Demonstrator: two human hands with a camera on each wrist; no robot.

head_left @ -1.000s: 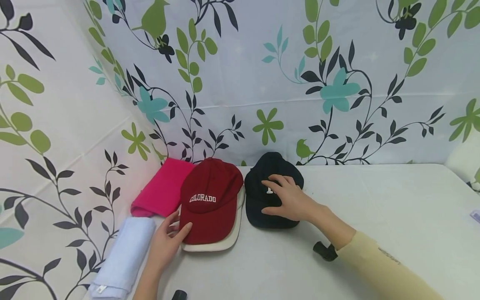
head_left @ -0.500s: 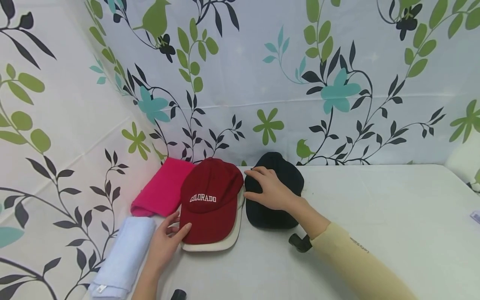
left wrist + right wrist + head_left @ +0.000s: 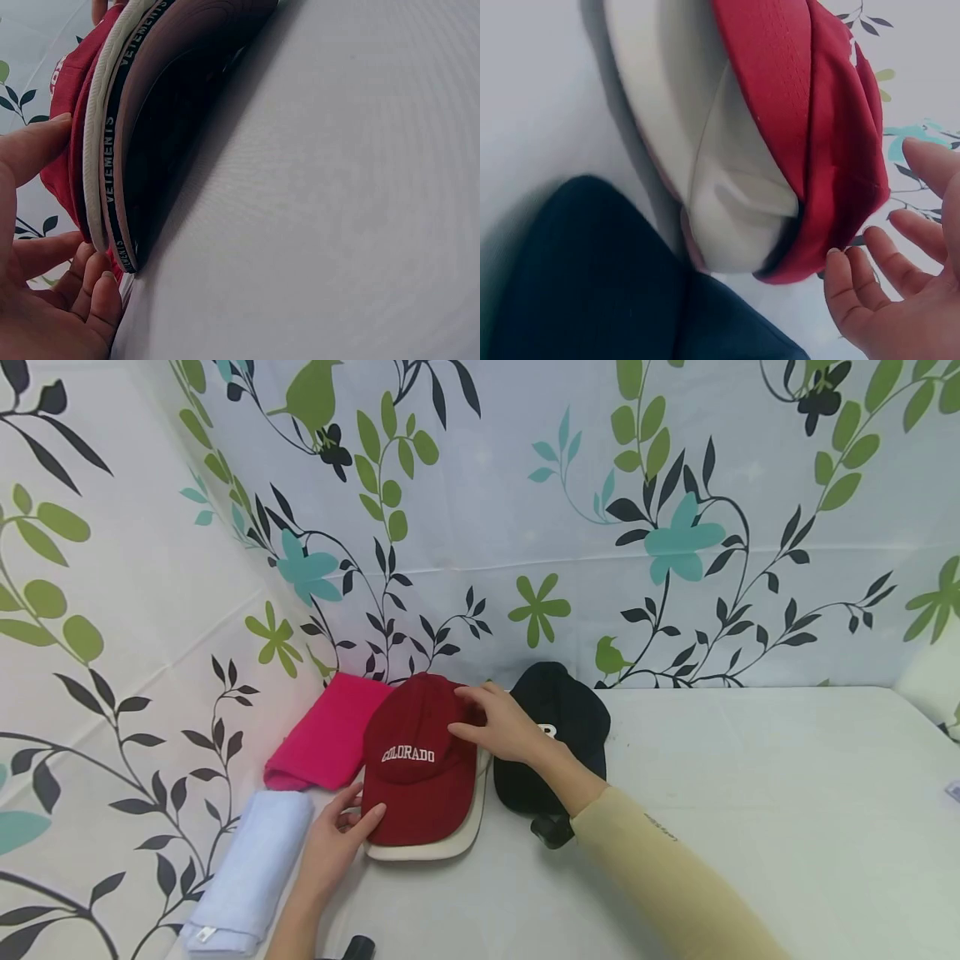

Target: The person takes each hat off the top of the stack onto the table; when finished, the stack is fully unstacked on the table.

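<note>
A red baseball cap (image 3: 420,752) lettered COLORADO tops a stack, with a cream cap (image 3: 457,843) under it. In the left wrist view, black tape (image 3: 110,157) reading VETEMENTS runs along the inner edge of the stack. My left hand (image 3: 341,831) grips the stack's left side, thumb on the red brim and fingers at the edge. My right hand (image 3: 498,722) is at the crown's right side, fingers spread and loosely bent. The right wrist view shows those fingertips right beside the red crown. Behind my right wrist sits a navy baseball cap (image 3: 588,718) with white lettering, partly hidden.
A folded pink cloth (image 3: 322,735) lies at the back left of the white table (image 3: 750,827). A rolled light blue towel (image 3: 251,868) is left of my left forearm. Leaf-patterned fabric (image 3: 465,510) stands behind and to the left.
My right hand has moved left, from over the navy cap to the red cap's crown, uncovering part of the navy cap. My left hand has stayed at the red cap.
</note>
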